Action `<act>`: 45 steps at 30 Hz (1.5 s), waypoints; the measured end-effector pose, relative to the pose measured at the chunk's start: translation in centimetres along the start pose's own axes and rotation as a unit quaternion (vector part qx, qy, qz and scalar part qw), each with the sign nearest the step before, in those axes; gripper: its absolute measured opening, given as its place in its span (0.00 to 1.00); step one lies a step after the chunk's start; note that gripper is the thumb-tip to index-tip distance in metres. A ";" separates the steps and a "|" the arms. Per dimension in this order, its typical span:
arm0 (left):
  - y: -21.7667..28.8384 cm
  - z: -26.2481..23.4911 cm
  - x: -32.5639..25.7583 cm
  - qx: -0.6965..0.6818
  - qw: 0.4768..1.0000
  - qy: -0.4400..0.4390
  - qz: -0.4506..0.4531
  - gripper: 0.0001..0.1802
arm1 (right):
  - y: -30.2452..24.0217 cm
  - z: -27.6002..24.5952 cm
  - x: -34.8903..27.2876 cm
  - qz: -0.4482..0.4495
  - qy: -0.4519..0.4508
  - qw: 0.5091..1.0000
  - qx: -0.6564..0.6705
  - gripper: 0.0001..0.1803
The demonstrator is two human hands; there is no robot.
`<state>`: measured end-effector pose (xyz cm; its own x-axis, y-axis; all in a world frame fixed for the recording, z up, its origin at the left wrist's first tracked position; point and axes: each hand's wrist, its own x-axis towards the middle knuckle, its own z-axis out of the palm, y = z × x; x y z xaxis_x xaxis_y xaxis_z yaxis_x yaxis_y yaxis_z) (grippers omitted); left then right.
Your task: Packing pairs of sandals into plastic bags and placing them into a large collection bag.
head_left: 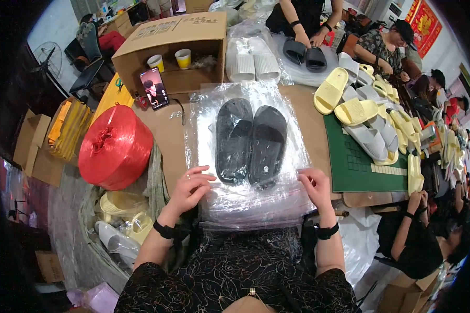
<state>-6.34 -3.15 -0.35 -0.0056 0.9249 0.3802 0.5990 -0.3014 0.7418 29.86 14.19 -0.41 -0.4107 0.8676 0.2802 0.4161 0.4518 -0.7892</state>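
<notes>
Loosely, left fingers part beside black slippers under plastic; right fingers curl, grip unclear

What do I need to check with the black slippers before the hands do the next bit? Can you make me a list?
1. Two black slide sandals side by side, toe ends pointing away from the person: ok.
2. Left hand and right hand at opposite sides of the clear plastic bag: ok.
3. Bag gripped firmly: cannot tell.
4. Bag's near end closed: cannot tell, there's too much glare.
5. Smartphone away from the sandals: ok.
6. Red plastic twine roll off the bag: ok.
</notes>
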 end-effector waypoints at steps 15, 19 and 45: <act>0.8 0.3 1.2 -0.143 0.988 0.064 -0.011 0.05 | -0.2 -0.5 0.0 0.013 0.067 0.963 0.262 0.06; 2.7 0.0 2.1 -0.186 0.970 0.147 0.053 0.03 | -0.9 -0.9 0.6 -0.035 0.112 0.927 0.356 0.05; 8.5 -10.2 22.0 -0.311 0.881 0.357 0.003 0.11 | -15.5 -3.3 22.7 -0.115 0.120 0.952 0.256 0.08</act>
<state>-9.48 12.28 19.96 -0.6391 0.6083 0.4706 0.0470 -0.5798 0.8134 16.76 27.57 19.96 -0.2196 0.8081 0.5466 -0.1380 0.5289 -0.8374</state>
